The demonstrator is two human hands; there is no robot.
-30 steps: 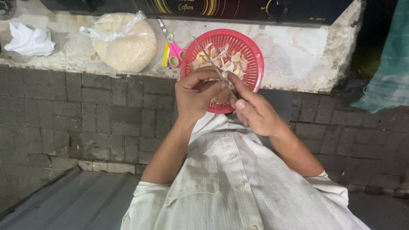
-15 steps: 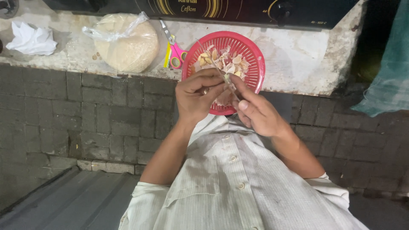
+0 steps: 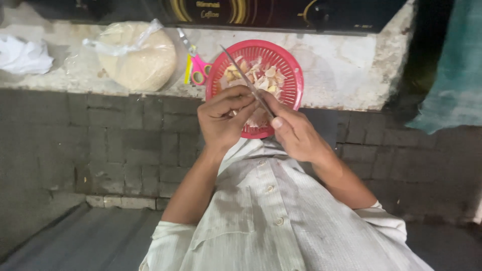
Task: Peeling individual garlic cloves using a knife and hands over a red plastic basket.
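Note:
My right hand (image 3: 293,131) grips a thin-bladed knife (image 3: 244,78) whose blade points up and left over a red plastic basket (image 3: 291,75). My left hand (image 3: 223,118) is closed around a small pale piece, which the fingers mostly hide, right against the blade. Both hands meet at the near rim of the basket. The basket sits on a white stone ledge (image 3: 346,65) and holds several pale peels and pieces (image 3: 266,75).
A clear plastic bag of whitish grain (image 3: 138,60) lies left of the basket. Pink and yellow scissors (image 3: 197,68) rest between them. A crumpled white bag (image 3: 22,55) is at far left. A dark stove (image 3: 261,12) stands behind; a teal cloth (image 3: 447,70) hangs right.
The hands stay together at the basket's near rim. The knife blade has shifted slightly against the piece in my left hand. The view has moved a little.

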